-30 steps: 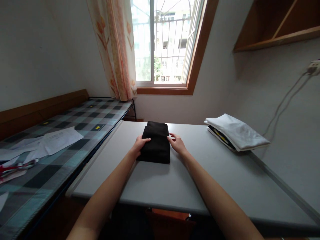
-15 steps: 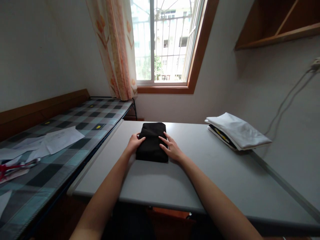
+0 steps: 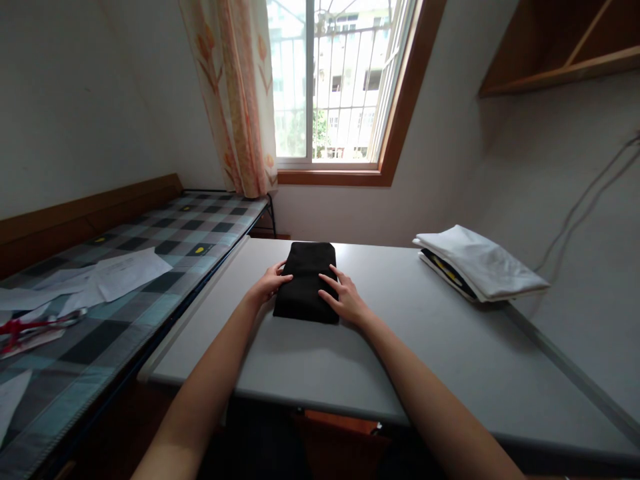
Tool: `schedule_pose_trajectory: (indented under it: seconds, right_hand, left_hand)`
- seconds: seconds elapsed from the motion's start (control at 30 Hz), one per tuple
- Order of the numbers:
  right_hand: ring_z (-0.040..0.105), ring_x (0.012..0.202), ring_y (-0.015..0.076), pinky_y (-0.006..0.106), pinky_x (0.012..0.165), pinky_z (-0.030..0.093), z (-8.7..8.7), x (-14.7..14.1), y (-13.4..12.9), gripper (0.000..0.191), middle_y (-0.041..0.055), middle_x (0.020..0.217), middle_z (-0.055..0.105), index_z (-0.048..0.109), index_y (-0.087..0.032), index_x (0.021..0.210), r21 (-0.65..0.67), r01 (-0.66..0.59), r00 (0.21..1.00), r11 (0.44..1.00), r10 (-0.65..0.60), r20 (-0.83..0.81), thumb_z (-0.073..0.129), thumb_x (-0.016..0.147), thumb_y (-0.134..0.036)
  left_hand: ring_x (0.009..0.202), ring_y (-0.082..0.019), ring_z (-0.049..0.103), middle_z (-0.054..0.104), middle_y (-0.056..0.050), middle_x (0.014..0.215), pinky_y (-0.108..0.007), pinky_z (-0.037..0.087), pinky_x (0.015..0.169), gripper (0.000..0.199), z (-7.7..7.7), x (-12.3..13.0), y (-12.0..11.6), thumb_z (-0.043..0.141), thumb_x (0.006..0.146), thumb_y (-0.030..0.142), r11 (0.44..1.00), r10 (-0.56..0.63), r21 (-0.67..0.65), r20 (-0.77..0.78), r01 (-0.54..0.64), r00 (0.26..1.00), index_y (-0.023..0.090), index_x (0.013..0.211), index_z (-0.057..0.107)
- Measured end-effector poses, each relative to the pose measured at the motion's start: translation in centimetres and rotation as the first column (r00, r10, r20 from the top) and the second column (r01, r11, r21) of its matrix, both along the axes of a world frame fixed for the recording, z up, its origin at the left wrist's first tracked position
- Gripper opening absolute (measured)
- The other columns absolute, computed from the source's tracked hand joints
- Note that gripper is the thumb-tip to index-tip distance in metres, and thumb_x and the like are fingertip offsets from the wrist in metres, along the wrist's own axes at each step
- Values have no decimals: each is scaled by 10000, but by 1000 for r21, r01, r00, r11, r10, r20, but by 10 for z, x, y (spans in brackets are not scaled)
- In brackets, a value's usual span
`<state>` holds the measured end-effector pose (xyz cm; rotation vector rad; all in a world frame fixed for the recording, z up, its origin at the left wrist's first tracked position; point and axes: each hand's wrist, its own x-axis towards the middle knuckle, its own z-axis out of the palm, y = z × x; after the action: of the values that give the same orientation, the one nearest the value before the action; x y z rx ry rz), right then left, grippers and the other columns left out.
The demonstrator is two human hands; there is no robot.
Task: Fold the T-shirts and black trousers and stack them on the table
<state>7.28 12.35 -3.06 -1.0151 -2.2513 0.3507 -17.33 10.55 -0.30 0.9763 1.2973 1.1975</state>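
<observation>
A black folded cloth (image 3: 306, 283), a neat rectangle, lies flat on the light grey table (image 3: 320, 360). At its left edge is my left hand (image 3: 270, 281), the thumb resting on top and the other fingers stretched along the side, partly hidden. My right hand (image 3: 345, 295) lies over the right edge with its fingers spread on the fabric. Both hands touch the cloth without closing round it. The kind of garment cannot be made out from the folded shape.
Folded white cloth (image 3: 480, 263) with a black piece between its layers lies at the table's right by the wall. On the left, a bed with a checked mattress (image 3: 200, 230) carries papers (image 3: 120, 273) and a red object (image 3: 17, 330). A window stands behind.
The fold line across the black cloth looks smoother now. My hands stay at its two sides, with the left fingers slightly straighter. The view has shifted a little.
</observation>
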Motion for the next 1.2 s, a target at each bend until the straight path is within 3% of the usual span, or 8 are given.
schedule_pose_trajectory:
  seconds: [0.13, 0.23, 0.33, 0.4, 0.53, 0.7, 0.93, 1.2]
  right_hand:
    - [335, 1362, 279, 486, 1108, 300, 2, 1, -2, 497, 99, 1494, 365, 561, -277, 1332, 27, 4, 1000, 1000, -5, 15, 486, 906, -522]
    - [337, 1357, 279, 485, 1108, 298, 3, 0, -4, 486, 92, 1497, 362, 567, -285, 1327, 38, 8, 999, 999, -9, 49, 486, 908, -518]
    - [320, 1366, 285, 484, 1103, 302, 3, -1, -6, 486, 94, 1513, 335, 563, -278, 1331, 46, 21, 996, 999, -24, 84, 497, 905, -502]
    - [319, 1367, 291, 485, 1096, 307, 3, -2, -7, 487, 106, 1515, 331, 561, -267, 1335, 43, 37, 994, 998, -41, 102, 513, 900, -480]
    - [346, 1352, 290, 491, 1073, 327, 2, -4, -8, 467, 102, 1501, 361, 560, -278, 1330, 28, 68, 992, 997, -71, 106, 517, 898, -449]
    - [454, 1276, 242, 449, 1048, 360, 5, -11, -3, 358, 73, 1383, 518, 643, -256, 1207, 19, 163, 986, 986, -164, 25, 406, 942, -305]
    - [374, 1356, 200, 339, 1119, 289, 33, -52, 41, 447, 105, 1407, 506, 588, -127, 1284, 36, 185, 983, 982, -186, 14, 306, 950, -217]
    - [153, 1450, 269, 554, 1139, 140, 21, -54, 87, 567, 55, 1550, 291, 394, -240, 1454, -185, 124, 917, 975, -41, 397, 331, 957, -507]
  left_hand:
    - [779, -184, 675, 687, -68, 955, -252, 533, 638, 806, 3, 0, -3, 787, 669, 174, 999, 24, 28, -69, -23, 997, 213, 1393, 434]
    - [932, -225, 653, 657, -102, 1038, -307, 544, 754, 607, 7, 6, -4, 745, 684, 154, 992, 93, 107, -318, -61, 943, 168, 1264, 563]
    - [1127, -258, 578, 590, -128, 1201, -374, 483, 946, 404, 11, 24, -9, 646, 793, 221, 906, 370, 401, -598, -135, 711, 171, 1193, 613]
    - [1236, -247, 506, 563, -114, 1281, -397, 389, 1057, 358, 13, 36, -13, 509, 901, 278, 835, 471, 550, -693, -21, 546, 198, 1241, 587]
    - [1379, -239, 353, 425, -121, 1471, -406, 280, 1126, 507, 5, 48, -18, 410, 951, 395, 877, 238, 342, -919, 337, 314, 178, 1408, 434]
    - [1467, -274, 82, 120, -152, 1586, -436, 124, 1174, 853, -9, 45, -16, 355, 887, 658, 915, 62, 96, -993, 392, 97, 100, 1514, 207]
    - [1467, -278, 79, 179, -137, 1576, -436, 63, 1178, 904, -12, 46, -13, 243, 864, 734, 911, 20, 35, -999, 411, 40, 104, 1514, 224]
    - [1460, -286, 125, 208, -148, 1570, -438, 121, 1174, 884, -12, 40, -17, 335, 857, 715, 919, 30, 77, -992, 388, 124, 116, 1503, 261]
